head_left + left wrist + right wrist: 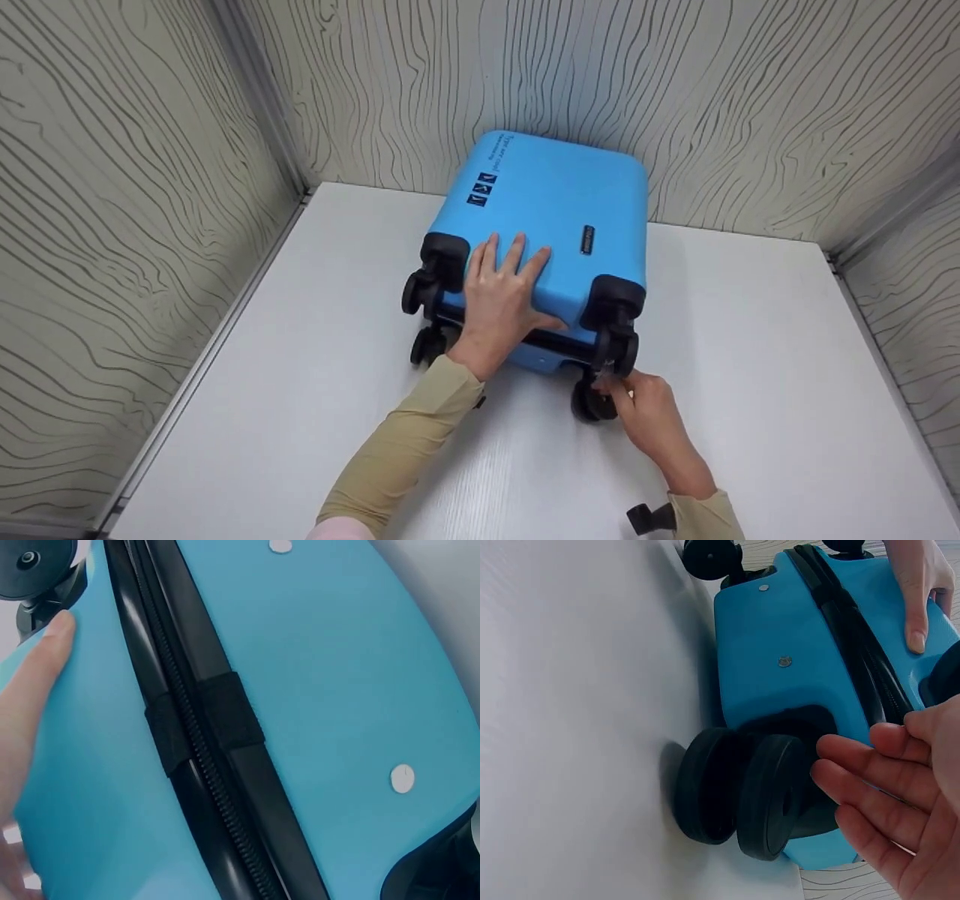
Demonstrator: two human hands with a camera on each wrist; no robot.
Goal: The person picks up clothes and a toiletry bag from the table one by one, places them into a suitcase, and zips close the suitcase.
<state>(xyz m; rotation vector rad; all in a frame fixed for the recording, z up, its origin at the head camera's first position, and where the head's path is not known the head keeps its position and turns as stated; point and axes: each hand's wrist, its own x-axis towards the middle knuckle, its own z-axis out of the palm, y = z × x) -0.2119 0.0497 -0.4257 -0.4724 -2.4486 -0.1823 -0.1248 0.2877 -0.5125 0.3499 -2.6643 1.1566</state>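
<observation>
A light blue hard-shell suitcase (551, 195) lies flat, its wheeled end toward me. Its shell has black corner guards and black twin wheels (769, 795). Along the end face runs a black zipper (202, 735) between two dark edge strips. My left hand (499, 300) presses on the upper shell with spread fingers, its thumb at the shell's edge. Beside the near right wheels, my right hand (649, 412) pinches at the zipper with thumb and index finger, other fingers loosely extended. The zipper pull between those fingertips is mostly hidden.
The suitcase rests on a white table (750, 360), its far end close to the back panel (675, 97) with a wood-line pattern. Similar panels rise at left and right. White round dots (403, 778) mark the suitcase's end face.
</observation>
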